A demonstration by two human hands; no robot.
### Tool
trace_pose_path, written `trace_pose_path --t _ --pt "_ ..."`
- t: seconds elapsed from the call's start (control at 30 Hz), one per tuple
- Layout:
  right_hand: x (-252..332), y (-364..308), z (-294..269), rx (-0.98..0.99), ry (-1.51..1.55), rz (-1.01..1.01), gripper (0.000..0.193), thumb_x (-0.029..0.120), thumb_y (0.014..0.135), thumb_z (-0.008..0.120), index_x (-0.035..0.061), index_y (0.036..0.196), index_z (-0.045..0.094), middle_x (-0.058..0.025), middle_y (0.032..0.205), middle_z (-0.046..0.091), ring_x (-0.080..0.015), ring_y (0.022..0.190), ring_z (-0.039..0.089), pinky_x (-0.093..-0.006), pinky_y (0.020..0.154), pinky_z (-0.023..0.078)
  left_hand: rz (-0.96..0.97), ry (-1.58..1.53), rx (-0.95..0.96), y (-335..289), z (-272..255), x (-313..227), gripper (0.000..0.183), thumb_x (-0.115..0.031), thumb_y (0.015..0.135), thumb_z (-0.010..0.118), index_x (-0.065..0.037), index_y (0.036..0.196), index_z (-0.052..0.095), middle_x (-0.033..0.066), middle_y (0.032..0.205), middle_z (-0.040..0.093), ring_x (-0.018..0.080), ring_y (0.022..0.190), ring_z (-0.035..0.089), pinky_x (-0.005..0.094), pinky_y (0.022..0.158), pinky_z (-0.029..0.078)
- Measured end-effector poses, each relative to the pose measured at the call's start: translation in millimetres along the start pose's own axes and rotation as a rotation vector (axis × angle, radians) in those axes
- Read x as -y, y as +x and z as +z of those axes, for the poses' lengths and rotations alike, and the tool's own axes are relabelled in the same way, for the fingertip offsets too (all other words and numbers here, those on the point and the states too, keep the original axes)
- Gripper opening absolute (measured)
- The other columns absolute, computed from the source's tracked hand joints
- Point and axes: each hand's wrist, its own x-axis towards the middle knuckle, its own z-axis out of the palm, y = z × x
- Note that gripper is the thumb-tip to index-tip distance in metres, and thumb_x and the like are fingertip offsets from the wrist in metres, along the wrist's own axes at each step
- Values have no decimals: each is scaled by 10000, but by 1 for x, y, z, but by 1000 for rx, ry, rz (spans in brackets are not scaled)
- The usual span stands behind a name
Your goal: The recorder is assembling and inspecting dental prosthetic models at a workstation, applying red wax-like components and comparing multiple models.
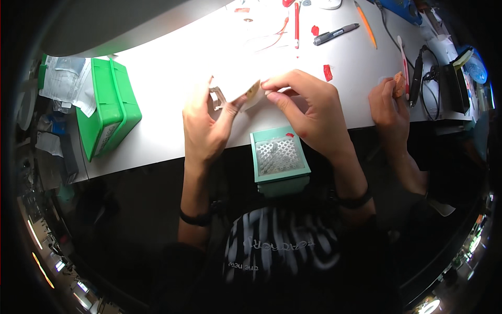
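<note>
My left hand [205,124] holds a thin, pale cream-white piece [253,97] over the table, its thumb along the near edge. Strong light washes the piece out, so I cannot tell its kind. A whitish bracket-like part [217,97] shows between the thumb and fingers of that hand. At the right end of the pale piece, my right hand [316,112] pinches thumb and forefinger together. What sits between those fingertips is too small to name. Below the hands, at the table's front edge, lies a teal tray [254,159] with a perforated metal plate [280,155] and a red scrap on it.
A green bin [115,99] with plastic bags stands at left. A lamp head [136,23] hangs above. Far back lie a grey pen [336,34], an orange pencil [366,25] and red scraps [328,73]. Another person's hand [389,107] rests at right, near a toothbrush [403,65] and cables.
</note>
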Motion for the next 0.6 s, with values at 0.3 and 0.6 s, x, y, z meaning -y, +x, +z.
trace_pose_path --t 0.3,0.6 --pt "5 -4 -2 20 -108 -151 103 5 859 714 28 956 691 -104 825 641 -264 752 610 -349 674 484 -32 -376 91 -4 -13 14 524 -193 1064 578 154 1434 444 230 1446 529 274 1311 544 462 1180 379" --pt "24 -3 -3 80 -88 -50 99 36 871 722 36 966 696 -105 836 662 -283 805 624 -356 726 491 19 -720 54 1 14 1 473 -204 1119 402 138 1442 453 280 1549 427 351 1483 384 536 1261 247"
